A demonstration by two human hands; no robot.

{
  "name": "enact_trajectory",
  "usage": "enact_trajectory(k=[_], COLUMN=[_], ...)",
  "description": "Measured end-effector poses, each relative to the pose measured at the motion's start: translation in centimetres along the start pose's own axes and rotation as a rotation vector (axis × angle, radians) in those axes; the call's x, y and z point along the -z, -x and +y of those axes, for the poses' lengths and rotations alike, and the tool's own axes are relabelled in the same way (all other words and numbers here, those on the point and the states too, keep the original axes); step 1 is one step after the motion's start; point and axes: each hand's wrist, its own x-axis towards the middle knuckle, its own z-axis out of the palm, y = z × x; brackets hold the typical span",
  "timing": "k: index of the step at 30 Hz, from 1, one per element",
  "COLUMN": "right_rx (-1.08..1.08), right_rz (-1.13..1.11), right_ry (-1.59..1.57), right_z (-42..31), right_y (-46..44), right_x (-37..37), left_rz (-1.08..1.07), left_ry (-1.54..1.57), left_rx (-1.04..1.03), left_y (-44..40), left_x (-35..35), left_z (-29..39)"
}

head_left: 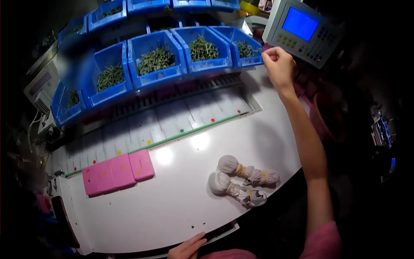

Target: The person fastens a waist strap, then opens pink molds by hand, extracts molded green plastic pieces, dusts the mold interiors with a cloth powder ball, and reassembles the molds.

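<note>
My right hand (279, 64) is raised at the right end of the lower row of blue bins, thumb and fingers pinched together. Whatever sits between the fingertips is too small to make out. Beside it stands the rightmost blue bin (236, 39), holding small grey-green leaf-like pieces (246, 49). My left hand (187, 248) rests low at the table's front edge, by an open drawer (222, 233), fingers stretched out and holding nothing visible. Between the hands, two cloth-wrapped bundles with round heads lie on the table, an upper one (227, 164) and a lower one (220, 183), tied with yellowish bands.
More blue bins (157, 77) with similar pieces stand along the back, with another row above. Several pink blocks (123, 170) lie at left on the white table (172, 211). A keypad device with a blue screen (301, 23) stands at back right; a reddish tub (321, 114) is below it.
</note>
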Motion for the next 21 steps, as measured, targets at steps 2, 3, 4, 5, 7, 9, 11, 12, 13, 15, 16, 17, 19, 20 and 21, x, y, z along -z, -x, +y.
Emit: enact_trajectory(k=[2,3,4,5,7,9,11,12,13,15,16,17,19,20,21], right_rx=[0.014,-0.017,-0.05,-0.055,-0.062,-0.137,-0.086,-0.102,0.017,0.299,0.317,0.344,0.646,0.697,0.694], right_rz=[0.029,-0.012,-0.056,-0.029,-0.021,-0.08,-0.211,-0.374,-0.484,-0.793,-0.995,-1.107,-1.004,-1.009,-1.01], right_ry=[-0.049,-0.068,-0.087,-0.051,-0.096,-0.264,-0.335,-0.358,-0.439,-0.46,-0.451,-0.438,-0.414,-0.385,-0.392], right_z=[3.8,4.1,4.5,4.2,3.5,1.0,-1.8,-3.8,-5.0,-7.7,-9.5,-10.7,-11.8,-12.5,-13.0], right_y=[-4.1,-4.3,-4.3,-3.2,-0.4,3.4,7.3,9.4,11.6,15.5,16.9,18.5,21.4,22.1,22.1], right_x=[-3.4,-4.2,-5.0,-5.3,-4.8,-3.6,-2.9,-2.2,-2.8,-3.3,-3.6,-4.1,-6.7,-7.6,-8.2], left_rz=[0.061,0.09,0.1,0.123,0.17,0.188,0.168,0.146,0.127,0.241,0.268,0.288,0.31,0.371,0.431], left_ry=[0.033,0.012,0.01,0.018,0.033,0.053,0.071,0.048,0.159,0.013,0.082,0.111,0.128,0.105,0.085], left_rx=[0.073,0.057,0.049,0.054,0.084,0.082,0.105,0.059,0.254,0.006,0.007,0.045,0.079,0.1,0.119], left_y=[-0.5,-0.7,-0.8,-0.7,-0.7,-0.8,-0.6,-0.2,-0.8,-1.8,-2.0,-2.2,-2.5,-2.5,-2.6], left_x=[-0.5,-0.8,-1.0,-1.1,-1.0,-0.7,-0.3,-0.6,-0.3,-0.3,-0.4,-0.5,-0.3,-0.2,0.2], left_z=[0.4,0.5,0.4,0.3,0.5,0.1,-0.2,-1.9,-0.9,-1.4,-1.2,-0.8,-0.5,-0.4,-0.5])
